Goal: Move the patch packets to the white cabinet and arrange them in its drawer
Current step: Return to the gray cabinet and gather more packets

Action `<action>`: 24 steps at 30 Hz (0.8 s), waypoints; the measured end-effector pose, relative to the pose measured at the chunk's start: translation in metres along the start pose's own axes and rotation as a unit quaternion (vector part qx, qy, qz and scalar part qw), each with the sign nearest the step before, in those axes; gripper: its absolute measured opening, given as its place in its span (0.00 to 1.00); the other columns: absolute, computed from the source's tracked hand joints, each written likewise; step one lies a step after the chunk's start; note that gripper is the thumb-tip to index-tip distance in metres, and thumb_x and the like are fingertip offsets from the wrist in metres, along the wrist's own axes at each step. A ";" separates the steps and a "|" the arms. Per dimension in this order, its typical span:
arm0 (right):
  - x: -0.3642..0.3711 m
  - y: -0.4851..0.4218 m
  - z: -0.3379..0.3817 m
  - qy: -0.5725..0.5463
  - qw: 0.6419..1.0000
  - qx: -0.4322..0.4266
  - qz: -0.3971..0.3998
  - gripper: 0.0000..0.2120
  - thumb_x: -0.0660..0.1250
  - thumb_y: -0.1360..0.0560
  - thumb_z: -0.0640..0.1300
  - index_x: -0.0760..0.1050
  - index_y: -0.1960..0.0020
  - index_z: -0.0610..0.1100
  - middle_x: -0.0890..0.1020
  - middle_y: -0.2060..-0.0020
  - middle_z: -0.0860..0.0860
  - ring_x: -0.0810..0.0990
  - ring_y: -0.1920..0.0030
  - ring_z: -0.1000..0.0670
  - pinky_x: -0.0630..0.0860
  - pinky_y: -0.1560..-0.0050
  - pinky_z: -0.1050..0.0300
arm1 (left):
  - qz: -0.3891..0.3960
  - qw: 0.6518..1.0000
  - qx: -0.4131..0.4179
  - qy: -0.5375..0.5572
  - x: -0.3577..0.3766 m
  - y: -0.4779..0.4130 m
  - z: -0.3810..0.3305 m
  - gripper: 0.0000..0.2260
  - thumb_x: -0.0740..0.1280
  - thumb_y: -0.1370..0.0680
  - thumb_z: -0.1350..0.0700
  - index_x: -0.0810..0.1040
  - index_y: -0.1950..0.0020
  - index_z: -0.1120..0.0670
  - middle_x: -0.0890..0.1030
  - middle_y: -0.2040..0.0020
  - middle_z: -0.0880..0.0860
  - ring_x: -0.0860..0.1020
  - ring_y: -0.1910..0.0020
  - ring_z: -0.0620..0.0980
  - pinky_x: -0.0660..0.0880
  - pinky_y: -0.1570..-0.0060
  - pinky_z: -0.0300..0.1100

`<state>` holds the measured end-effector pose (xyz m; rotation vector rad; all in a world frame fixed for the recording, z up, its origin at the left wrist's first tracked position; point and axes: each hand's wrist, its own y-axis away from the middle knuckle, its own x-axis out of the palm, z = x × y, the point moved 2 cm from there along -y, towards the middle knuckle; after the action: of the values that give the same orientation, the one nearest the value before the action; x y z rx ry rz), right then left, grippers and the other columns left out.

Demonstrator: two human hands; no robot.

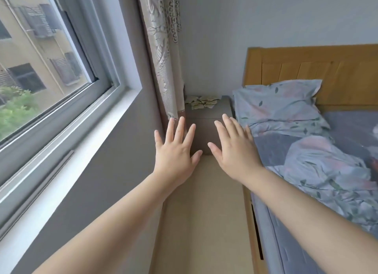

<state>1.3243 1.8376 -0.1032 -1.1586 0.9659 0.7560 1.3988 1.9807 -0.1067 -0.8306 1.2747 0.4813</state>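
Observation:
Several pale patch packets [201,102] lie in a loose heap on top of a grey bedside cabinet [204,128] in the corner between curtain and bed. Both arms are stretched forward. My left hand [174,150] is held flat with fingers spread, in front of the cabinet's left side. My right hand [231,149] is likewise flat and spread, in front of the cabinet's right side. Neither hand holds anything, and both are short of the packets. No white cabinet is in view.
A window and sill [67,130] run along the left wall. A patterned curtain [163,58] hangs beside the cabinet. A bed with pillow [280,108], rumpled quilt [327,171] and wooden headboard [327,69] fills the right. A narrow tan floor strip [204,212] leads ahead.

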 end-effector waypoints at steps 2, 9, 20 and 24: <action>0.020 -0.040 -0.018 0.002 1.000 0.010 0.009 0.34 0.43 0.24 0.61 0.65 0.28 0.41 0.64 0.27 0.42 0.63 0.27 0.41 0.61 0.32 0.35 | 0.007 1.000 0.011 0.003 0.020 -0.046 0.003 0.32 0.50 0.21 0.37 0.44 0.21 0.47 0.42 0.21 0.52 0.38 0.23 0.55 0.45 0.29 0.63; 0.104 -0.196 -0.082 0.030 0.999 0.018 0.030 0.35 0.42 0.24 0.62 0.64 0.27 0.42 0.64 0.26 0.42 0.62 0.27 0.42 0.59 0.31 0.37 | -0.008 0.999 0.038 0.018 0.100 -0.235 0.025 0.33 0.43 0.23 0.35 0.46 0.21 0.48 0.44 0.21 0.54 0.40 0.23 0.57 0.46 0.29 0.63; 0.199 -0.471 -0.213 0.060 0.993 0.072 0.072 0.31 0.45 0.20 0.61 0.48 0.22 0.47 0.48 0.22 0.47 0.47 0.23 0.47 0.46 0.25 0.46 | 0.028 0.997 0.062 0.032 0.196 -0.551 0.043 0.31 0.48 0.20 0.37 0.43 0.21 0.48 0.41 0.21 0.54 0.38 0.23 0.57 0.45 0.28 0.61; 0.245 -0.544 -0.262 0.062 0.991 0.076 0.089 0.31 0.45 0.20 0.61 0.48 0.22 0.46 0.49 0.22 0.47 0.48 0.23 0.46 0.48 0.25 0.45 | 0.049 0.996 0.059 0.034 0.241 -0.637 0.042 0.31 0.47 0.20 0.37 0.41 0.22 0.48 0.40 0.21 0.54 0.37 0.23 0.57 0.44 0.28 0.61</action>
<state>1.8464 1.4493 -0.1399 -1.0052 1.2225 0.7446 1.9497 1.5818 -0.1612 -0.6923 1.3970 0.4544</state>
